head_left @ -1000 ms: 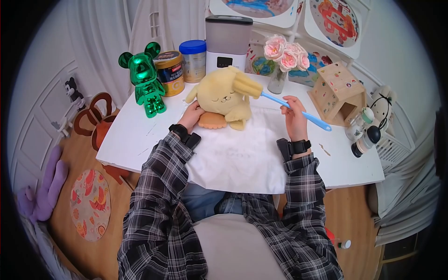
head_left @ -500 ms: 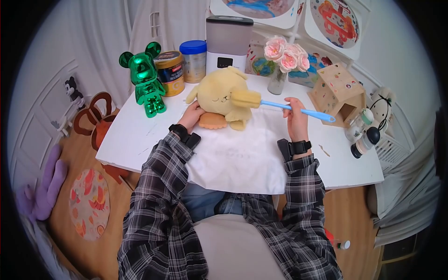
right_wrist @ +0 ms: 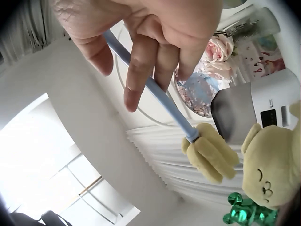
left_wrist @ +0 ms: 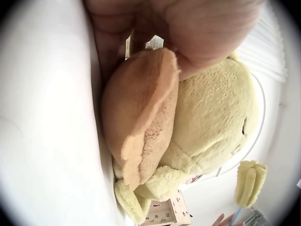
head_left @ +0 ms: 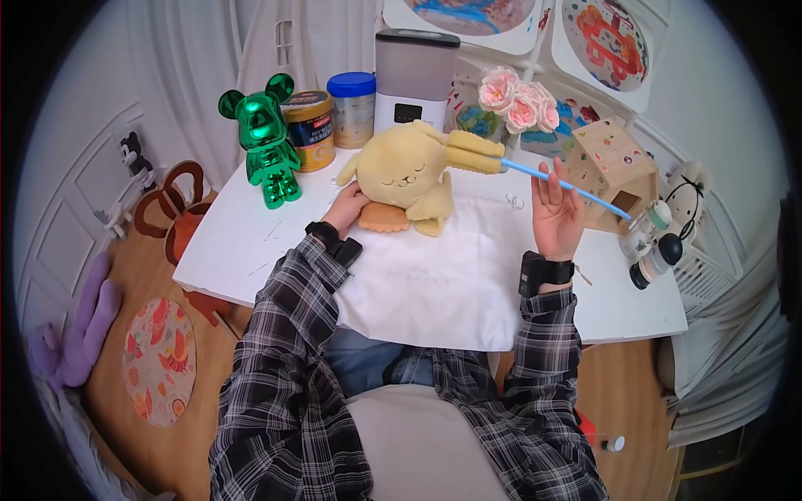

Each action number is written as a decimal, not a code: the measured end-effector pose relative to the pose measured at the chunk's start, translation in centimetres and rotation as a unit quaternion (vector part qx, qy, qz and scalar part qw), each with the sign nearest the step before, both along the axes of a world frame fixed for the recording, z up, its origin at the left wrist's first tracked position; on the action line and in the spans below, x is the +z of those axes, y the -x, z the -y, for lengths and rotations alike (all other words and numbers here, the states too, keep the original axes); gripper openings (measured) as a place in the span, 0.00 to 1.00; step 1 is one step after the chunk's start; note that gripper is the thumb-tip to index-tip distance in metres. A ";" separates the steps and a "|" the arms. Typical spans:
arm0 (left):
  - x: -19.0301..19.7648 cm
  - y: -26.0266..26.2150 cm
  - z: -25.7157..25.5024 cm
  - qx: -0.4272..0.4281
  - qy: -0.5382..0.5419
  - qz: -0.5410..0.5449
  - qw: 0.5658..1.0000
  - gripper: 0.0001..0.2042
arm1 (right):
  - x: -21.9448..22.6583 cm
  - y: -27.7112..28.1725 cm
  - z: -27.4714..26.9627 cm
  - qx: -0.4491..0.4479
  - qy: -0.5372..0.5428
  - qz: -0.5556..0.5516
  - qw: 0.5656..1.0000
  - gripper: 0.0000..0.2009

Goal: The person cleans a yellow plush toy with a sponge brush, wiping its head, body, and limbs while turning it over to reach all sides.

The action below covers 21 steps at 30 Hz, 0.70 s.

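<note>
A yellow plush dog point(head_left: 405, 171) with stitched closed eyes sits on the white cloth point(head_left: 430, 292), a scalloped orange piece point(head_left: 384, 219) at its lower left side. My left hand point(head_left: 347, 209) grips it from the left; in the left wrist view the hand closes on the orange piece and the yellow body. My right hand point(head_left: 558, 213) holds a sponge brush point(right_wrist: 210, 153) by its thin blue handle, palm turned up toward the head camera and fingers fairly straight. The brush's ridged yellow head points left, beside the plush dog's head and raised above the table.
Behind the plush dog stand a green shiny bear figure point(head_left: 269, 142), two cans, a grey-topped dispenser point(head_left: 415, 79) and pink flowers point(head_left: 522, 102). A small wooden house point(head_left: 608, 171) and two bottles point(head_left: 656, 265) line the right side of the white table point(head_left: 225, 259).
The brush head has gone from the plush dog's face to the right, off it. My right hand has shifted right and turned its palm up. The left hand keeps its hold.
</note>
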<state>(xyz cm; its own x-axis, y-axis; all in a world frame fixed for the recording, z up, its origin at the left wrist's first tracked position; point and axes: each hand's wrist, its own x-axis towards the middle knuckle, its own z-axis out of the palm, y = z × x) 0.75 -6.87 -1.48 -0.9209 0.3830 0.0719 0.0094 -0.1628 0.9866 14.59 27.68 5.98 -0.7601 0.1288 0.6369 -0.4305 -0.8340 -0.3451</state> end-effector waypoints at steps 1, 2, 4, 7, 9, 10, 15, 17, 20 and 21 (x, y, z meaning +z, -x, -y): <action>-0.1 0.1 0.1 -0.006 -0.003 -0.001 1.000 0.18 | 0.3 -0.2 0.0 0.012 0.008 0.004 1.000 0.26; -0.2 0.3 0.2 -0.013 -0.005 -0.002 1.000 0.19 | 0.4 -0.2 -0.1 0.023 0.017 0.008 1.000 0.29; 0.0 0.1 0.1 -0.022 -0.008 -0.003 1.000 0.19 | 0.3 -0.1 -0.3 -0.002 0.004 0.009 1.000 0.31; 0.3 -0.2 0.1 -0.026 -0.010 -0.003 1.000 0.19 | 0.0 0.1 -0.1 -0.023 -0.003 0.001 1.000 0.30; 0.2 0.0 0.2 -0.029 -0.011 -0.002 1.000 0.19 | -0.2 0.4 -0.1 -0.028 -0.021 0.015 0.999 0.29; 0.1 0.0 0.2 -0.027 -0.010 0.001 1.000 0.19 | -0.2 0.4 -0.2 -0.029 -0.037 0.033 0.998 0.28; 0.1 0.1 0.1 -0.019 -0.007 0.010 1.000 0.19 | 0.2 0.0 0.7 -0.048 -0.088 0.152 0.983 0.15; 0.1 0.1 0.2 -0.022 -0.003 0.003 1.000 0.20 | -0.2 0.0 0.6 -0.030 -0.103 0.142 0.984 0.14; 0.2 -0.1 0.1 -0.020 -0.002 0.001 1.000 0.20 | -0.7 0.3 0.5 0.007 -0.092 0.106 0.990 0.17; 0.3 -0.1 0.1 -0.019 -0.002 0.002 1.000 0.20 | -1.0 0.8 0.3 0.019 -0.088 0.096 0.991 0.16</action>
<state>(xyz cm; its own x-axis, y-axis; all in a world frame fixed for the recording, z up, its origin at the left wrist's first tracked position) 0.87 -6.98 -1.22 -0.9061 0.4171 0.0707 0.0000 -0.1673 0.9859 13.77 27.39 5.01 -0.8719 -0.0021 0.4896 -0.3123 -0.7677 -0.5595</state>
